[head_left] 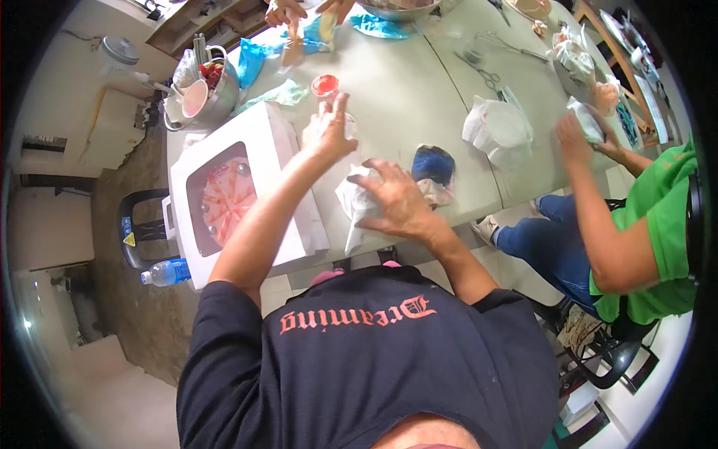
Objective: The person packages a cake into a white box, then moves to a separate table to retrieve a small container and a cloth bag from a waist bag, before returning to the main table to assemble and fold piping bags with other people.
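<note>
My left hand [330, 133] reaches over the table with its fingers spread. It partly covers a small whitish round container [351, 127]; whether it grips the rim cannot be made out. Just past the fingertips stands a small clear tub with red contents [325, 85]. Thumb and fingers apart, my right hand [401, 202] hovers over or lightly touches a crumpled white sheet of tissue or cloth [354, 196]. A dark blue and white bundle [433, 168], seemingly in clear plastic, lies beside that hand.
A white cake box [188, 185] with a window fills the left table edge. Behind it stands a metal pot [216, 104] of utensils. White cloth [497, 126], scissors [487, 77] and a whisk [519, 47] lie right. A green-shirted person [645, 241] handles something white; another person's hands [286, 12] work opposite.
</note>
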Available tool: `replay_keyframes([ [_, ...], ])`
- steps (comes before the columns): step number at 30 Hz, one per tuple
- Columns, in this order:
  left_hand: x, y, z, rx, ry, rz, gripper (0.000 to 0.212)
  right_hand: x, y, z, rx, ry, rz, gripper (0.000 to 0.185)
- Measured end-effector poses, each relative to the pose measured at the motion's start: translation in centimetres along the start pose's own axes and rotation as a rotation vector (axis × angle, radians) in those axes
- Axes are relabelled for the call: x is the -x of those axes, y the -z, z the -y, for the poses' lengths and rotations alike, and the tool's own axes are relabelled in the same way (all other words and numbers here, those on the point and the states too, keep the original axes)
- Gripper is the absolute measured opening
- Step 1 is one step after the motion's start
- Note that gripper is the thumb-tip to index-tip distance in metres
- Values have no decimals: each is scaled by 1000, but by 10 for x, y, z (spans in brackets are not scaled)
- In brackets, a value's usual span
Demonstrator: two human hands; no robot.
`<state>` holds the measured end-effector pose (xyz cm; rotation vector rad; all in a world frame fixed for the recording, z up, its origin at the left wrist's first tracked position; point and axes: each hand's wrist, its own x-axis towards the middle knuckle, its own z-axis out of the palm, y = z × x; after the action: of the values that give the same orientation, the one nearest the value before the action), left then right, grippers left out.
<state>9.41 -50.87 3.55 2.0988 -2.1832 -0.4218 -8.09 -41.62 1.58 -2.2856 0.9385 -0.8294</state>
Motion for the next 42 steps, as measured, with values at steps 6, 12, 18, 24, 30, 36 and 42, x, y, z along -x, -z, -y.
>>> replay_keyframes([
  [6, -7, -15, -1, -13, 15, 43, 94, -2, -29, -1, 344, -11, 206, 60],
  [12, -2, -5, -1, 2, 21, 52, 99, 4, -46, -10, 202, -25, 152, 54],
  [18, 29, 30, -7, 210, -194, -293, 82, 8, -49, -30, 138, -54, -3, 56],
  [24, 94, 37, 1, 537, -447, 116, 90, -7, 2, -7, 45, -112, -66, 59],
  [30, 102, 12, -29, 753, -426, 81, 106, -30, 53, 36, -70, -92, -115, 58],
  [36, 105, 5, -50, 1123, -280, -17, 89, -37, 61, 63, -34, -165, -152, 54],
  [42, 107, -4, -46, 1081, -320, -270, 60, -42, 56, 82, 72, -179, -170, 52],
])
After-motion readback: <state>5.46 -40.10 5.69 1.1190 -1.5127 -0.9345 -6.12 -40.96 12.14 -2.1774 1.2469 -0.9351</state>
